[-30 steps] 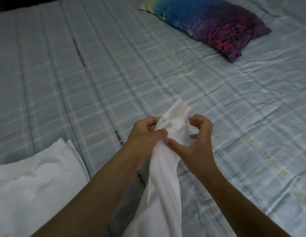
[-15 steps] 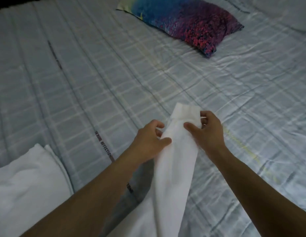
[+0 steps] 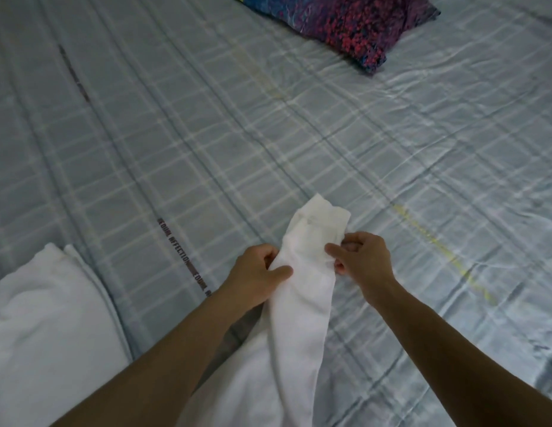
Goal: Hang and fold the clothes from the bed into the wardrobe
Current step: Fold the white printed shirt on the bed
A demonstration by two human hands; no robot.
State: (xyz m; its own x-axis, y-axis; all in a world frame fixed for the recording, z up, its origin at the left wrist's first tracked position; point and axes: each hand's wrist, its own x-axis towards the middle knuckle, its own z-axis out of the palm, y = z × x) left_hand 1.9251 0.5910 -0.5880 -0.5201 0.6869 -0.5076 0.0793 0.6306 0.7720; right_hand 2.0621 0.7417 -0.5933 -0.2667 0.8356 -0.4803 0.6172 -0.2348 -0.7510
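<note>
A white garment (image 3: 302, 303) stretches from the bottom edge up over the bed, its cuffed sleeve end lying flat on the sheet. My left hand (image 3: 257, 275) pinches the sleeve's left edge between thumb and curled fingers. My right hand (image 3: 361, 257) pinches its right edge just below the cuff. A second white garment (image 3: 43, 328) lies folded on the bed at the lower left, apart from both hands.
The bed (image 3: 206, 134) has a pale blue checked sheet with a strip of dark lettering. A blue, purple and red pillow (image 3: 354, 23) lies at the far top right. No wardrobe is in view.
My hands have spread apart and flattened the bunched sleeve end onto the sheet. The view has shifted, so the pillow now sits closer to the top edge.
</note>
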